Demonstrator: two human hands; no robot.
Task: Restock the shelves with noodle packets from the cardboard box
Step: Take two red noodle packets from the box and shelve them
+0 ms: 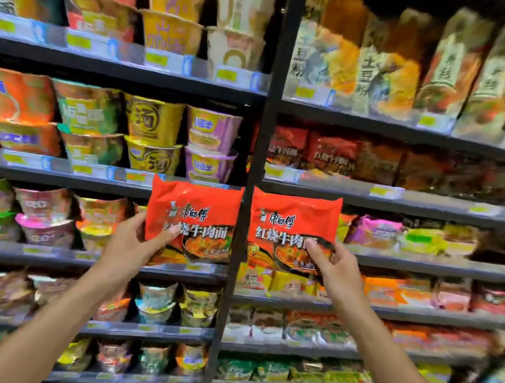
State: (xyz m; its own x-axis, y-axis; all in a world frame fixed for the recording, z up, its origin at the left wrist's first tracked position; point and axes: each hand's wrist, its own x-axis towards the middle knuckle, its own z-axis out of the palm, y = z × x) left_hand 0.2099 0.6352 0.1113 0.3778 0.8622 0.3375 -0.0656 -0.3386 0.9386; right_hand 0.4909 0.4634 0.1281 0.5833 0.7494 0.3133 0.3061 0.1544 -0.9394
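Noodle packets (193, 215) (293, 227), glossy red with bowl pictures, upright in both hands.

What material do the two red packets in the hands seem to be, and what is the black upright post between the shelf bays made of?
Left red packet and right red packet: apparently thin glossy plastic film, judging by the bright sheen, the creases and the crimped top edges. Black upright post: probably painted metal, being straight, thin and matt dark, though blur leaves this open.
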